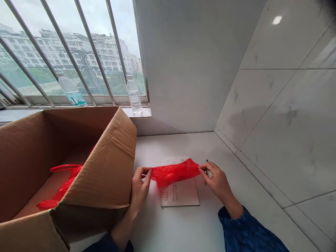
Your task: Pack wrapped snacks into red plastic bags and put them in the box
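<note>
left hand [140,187], at about 7 o'clock from frame centre, with thumb and fingertips pinching one end of a thin, crinkled red plastic bag [174,172]. right hand [217,182], at about 4 o'clock, with fingers closed on the opposite end. bag gathered into a loose, twisted horizontal band between the two grips, near frame centre, just above a sheet of white paper [181,196] printed with columns of small dark characters, lying flat on a smooth white tabletop [210,150]. slim dark pen [206,171] just beside the right hand's fingers; contact with the fingers impossible to judge. at about 8 o'clock, an open box of brown corrugated cardboard [105,164] with creased flaps, close beside the left hand. inside the box, a second crumpled red plastic bag [63,185] with a narrow looped handle. at about 11 o'clock, a clear ribbed water bottle [133,94] upright on a pale window sill [136,112], and a second water bottle [70,89] farther along the sill, both before slender metal window bars [65,52]. at about 3 o'clock, glossy veined wall tiles [283,140] with straight joints. at about 5 o'clock, a textured blue fabric sleeve [244,231] around the right forearm.
</note>
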The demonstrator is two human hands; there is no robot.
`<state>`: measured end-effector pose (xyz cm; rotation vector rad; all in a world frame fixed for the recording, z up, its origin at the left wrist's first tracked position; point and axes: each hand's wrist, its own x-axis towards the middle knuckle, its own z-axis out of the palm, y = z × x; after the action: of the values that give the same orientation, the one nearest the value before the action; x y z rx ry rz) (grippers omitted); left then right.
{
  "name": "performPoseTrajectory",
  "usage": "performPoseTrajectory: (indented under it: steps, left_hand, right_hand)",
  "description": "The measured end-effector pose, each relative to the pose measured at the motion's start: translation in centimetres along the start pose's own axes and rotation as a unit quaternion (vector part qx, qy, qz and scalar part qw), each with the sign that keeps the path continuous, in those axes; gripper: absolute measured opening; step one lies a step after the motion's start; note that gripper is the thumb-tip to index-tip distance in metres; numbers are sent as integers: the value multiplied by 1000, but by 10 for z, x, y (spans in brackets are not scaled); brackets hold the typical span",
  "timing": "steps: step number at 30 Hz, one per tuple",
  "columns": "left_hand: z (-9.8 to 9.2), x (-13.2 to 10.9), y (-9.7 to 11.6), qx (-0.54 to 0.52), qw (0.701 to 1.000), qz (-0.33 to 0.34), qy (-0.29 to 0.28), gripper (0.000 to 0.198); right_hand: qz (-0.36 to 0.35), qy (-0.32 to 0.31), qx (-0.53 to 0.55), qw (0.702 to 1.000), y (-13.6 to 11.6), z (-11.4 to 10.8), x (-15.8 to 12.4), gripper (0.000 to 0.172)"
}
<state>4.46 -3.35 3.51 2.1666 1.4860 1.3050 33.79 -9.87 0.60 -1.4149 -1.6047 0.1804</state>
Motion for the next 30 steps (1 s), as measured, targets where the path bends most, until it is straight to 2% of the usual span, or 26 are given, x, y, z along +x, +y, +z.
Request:
performPoseTrajectory:
  steps: [3,6,8,10,11,13,14,16,18,19,22,23,25,27,30]
  left_hand:
    - [0,-8,14,-5,1000,12,-11,26]
    - [0,-20,46,23,988,116,-101,39]
    - [3,-28,64,53,965,193,-168,42]
    - [9,-33,74,80,947,234,-205,42]
    - [12,-34,75,95,942,243,-212,37]
    - [17,-35,72,128,937,248,-210,13]
    - [18,-35,69,143,937,245,-206,6]
    - [17,-32,62,150,944,227,-189,16]
    - [14,-30,55,108,964,184,-161,16]
    - [12,-28,52,72,977,149,-138,15]
    - [5,-24,43,-16,998,30,-45,14]
    - [4,-23,41,-27,999,1,-17,16]
    - [0,-22,40,-40,999,-33,15,18]
    - [-3,-22,47,-75,996,-40,7,26]
    - [-9,-25,66,-125,990,-21,-54,56]
  right_hand:
    - [-1,-34,37,999,-10,1,0,17]
    - [-7,-62,38,997,-24,6,0,16]
    - [-25,-94,23,995,-29,8,-2,16]
    - [-43,-124,14,991,-29,6,-5,12]
    - [-46,-137,13,989,-28,5,-7,9]
    - [-49,-163,13,985,-26,4,-10,9]
    - [-51,-177,12,983,-25,4,-11,10]
    - [-52,-195,9,979,-24,4,-12,9]
    - [-50,-190,13,980,-24,5,-11,4]
    - [-39,-174,21,984,-24,4,-10,6]
    - [50,-62,75,994,-22,-2,-7,5]
    - [89,-17,102,991,-22,-5,-6,5]
    - [149,38,165,974,-22,-9,-5,16]
    - [161,38,218,962,-27,-10,-5,23]
    - [136,22,243,960,-41,-12,-4,22]
